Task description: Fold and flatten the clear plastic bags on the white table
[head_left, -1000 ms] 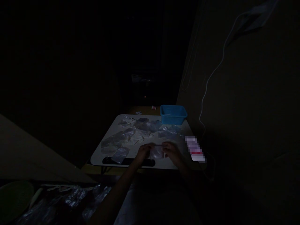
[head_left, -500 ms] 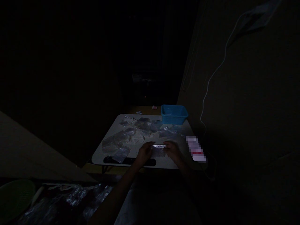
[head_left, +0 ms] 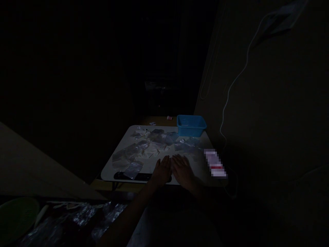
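Observation:
The scene is very dark. My left hand (head_left: 161, 170) and my right hand (head_left: 183, 169) lie flat, side by side, fingers stretched out, on the near part of a small white table (head_left: 118, 170). The small clear plastic bag they held a moment ago is hidden beneath them. Several clear plastic bags (head_left: 133, 152) lie spread over the table beyond and to the left of my hands. One bag (head_left: 132, 169) rests by the near left edge.
A blue plastic tub (head_left: 191, 125) stands at the table's far right corner. A blurred white and red item (head_left: 215, 163) lies at the right edge. A white cable (head_left: 228, 92) hangs on the right wall. Crinkled plastic (head_left: 84, 218) and a green bowl (head_left: 15, 218) sit at lower left.
My hands held a small clear bag between them just above the table; now both are pressed flat on the table, close together, with the bag out of sight under them.

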Motion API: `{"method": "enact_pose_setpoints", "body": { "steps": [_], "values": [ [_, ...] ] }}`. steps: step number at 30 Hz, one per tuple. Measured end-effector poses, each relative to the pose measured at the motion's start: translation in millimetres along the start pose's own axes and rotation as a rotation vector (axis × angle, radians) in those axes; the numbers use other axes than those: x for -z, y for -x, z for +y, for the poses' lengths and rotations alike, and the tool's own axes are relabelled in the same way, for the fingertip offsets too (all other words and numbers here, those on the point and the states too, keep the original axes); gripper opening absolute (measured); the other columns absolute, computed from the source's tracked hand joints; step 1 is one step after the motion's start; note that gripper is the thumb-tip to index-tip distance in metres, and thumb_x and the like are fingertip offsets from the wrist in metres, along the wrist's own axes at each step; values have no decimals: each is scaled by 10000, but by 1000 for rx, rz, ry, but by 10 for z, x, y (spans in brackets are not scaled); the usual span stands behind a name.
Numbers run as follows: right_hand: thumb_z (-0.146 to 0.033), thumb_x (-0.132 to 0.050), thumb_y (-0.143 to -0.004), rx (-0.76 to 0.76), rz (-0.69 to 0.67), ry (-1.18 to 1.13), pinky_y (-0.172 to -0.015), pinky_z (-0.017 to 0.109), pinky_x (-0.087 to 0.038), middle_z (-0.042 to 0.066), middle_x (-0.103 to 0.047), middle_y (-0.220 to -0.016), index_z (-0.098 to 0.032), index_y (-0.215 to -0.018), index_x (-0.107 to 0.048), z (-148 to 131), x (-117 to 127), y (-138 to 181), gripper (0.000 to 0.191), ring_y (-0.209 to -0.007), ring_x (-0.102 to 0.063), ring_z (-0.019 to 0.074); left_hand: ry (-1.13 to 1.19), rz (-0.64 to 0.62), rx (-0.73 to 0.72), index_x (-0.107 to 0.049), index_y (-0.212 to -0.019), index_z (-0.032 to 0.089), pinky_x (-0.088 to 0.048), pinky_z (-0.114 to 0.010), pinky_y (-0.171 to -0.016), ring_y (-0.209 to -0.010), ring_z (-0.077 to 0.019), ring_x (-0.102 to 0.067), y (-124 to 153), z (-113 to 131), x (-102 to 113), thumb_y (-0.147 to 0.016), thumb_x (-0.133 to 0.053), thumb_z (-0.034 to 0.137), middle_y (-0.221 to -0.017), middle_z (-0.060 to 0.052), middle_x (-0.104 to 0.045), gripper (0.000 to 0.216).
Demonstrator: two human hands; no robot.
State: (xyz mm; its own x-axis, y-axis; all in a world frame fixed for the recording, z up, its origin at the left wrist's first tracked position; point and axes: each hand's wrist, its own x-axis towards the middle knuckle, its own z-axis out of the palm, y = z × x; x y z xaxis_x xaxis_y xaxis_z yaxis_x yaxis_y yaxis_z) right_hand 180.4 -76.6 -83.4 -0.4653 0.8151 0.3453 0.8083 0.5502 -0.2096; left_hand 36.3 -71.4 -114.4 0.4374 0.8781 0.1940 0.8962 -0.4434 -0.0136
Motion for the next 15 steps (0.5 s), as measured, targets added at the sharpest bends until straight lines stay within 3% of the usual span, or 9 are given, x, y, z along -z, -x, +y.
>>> {"method": "enact_pose_setpoints", "body": {
  "steps": [3, 7, 15],
  "values": [
    [-362, -191, -881, 20, -76, 74, -1029, 460, -25, 91, -322, -1342, -128, -1293, -307, -100, -72, 35, 487, -1265, -192, 199, -18, -36, -10, -236, -1312, 91, -194, -429, -985, -1269, -240, -170, 8, -4, 6, -783, -365, 285, -1377, -136, -232, 578],
    [-413, -130, -882, -14, -109, 115, -1010, 488, 54, 105, -320, -1337, -122, -1287, -314, -36, -147, 65, 532, -1268, -184, 200, -29, -50, -6, -256, -1303, 80, -194, -428, -988, -1268, -234, -178, 10, -1, 23, -802, -328, 275, -1372, -135, -243, 542],
    [-430, -126, -879, -66, -80, 193, -1005, 488, 68, 107, -302, -1344, -120, -1269, -350, 150, -100, 128, 546, -1271, -168, 203, -59, 10, 15, -326, -1271, 84, -243, -423, -973, -1248, -226, -239, -7, 21, 28, -858, -250, 279, -1346, -139, -303, 463]
  ]
}}
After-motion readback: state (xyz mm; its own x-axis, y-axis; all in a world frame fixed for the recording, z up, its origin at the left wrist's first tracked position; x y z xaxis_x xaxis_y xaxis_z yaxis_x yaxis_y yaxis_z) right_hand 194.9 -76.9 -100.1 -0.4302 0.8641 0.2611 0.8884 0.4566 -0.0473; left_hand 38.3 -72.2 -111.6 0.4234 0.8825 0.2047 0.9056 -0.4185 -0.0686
